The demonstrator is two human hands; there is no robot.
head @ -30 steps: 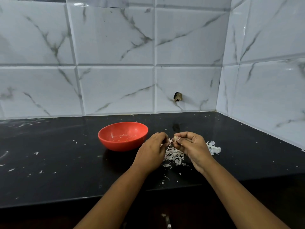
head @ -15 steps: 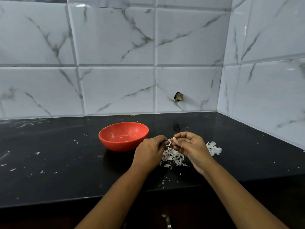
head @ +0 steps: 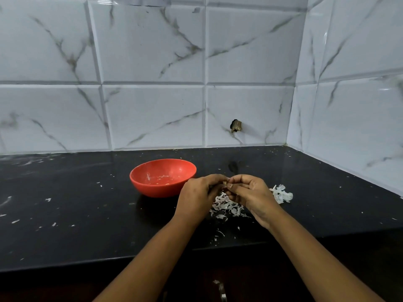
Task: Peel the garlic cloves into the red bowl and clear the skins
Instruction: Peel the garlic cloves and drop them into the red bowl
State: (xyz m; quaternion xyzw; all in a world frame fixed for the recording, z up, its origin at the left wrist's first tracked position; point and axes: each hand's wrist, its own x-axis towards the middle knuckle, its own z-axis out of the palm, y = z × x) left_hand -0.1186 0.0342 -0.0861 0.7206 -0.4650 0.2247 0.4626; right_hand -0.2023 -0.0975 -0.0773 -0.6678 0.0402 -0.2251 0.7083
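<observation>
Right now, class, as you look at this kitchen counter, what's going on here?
A person is peeling garlic. The left hand and right hand meet above the black counter, both pinching a small garlic clove between their fingertips. Under the hands lies a pile of white skins, with another clump of skins just to the right. The red bowl stands to the left of the hands, with a few pale bits in its bottom.
</observation>
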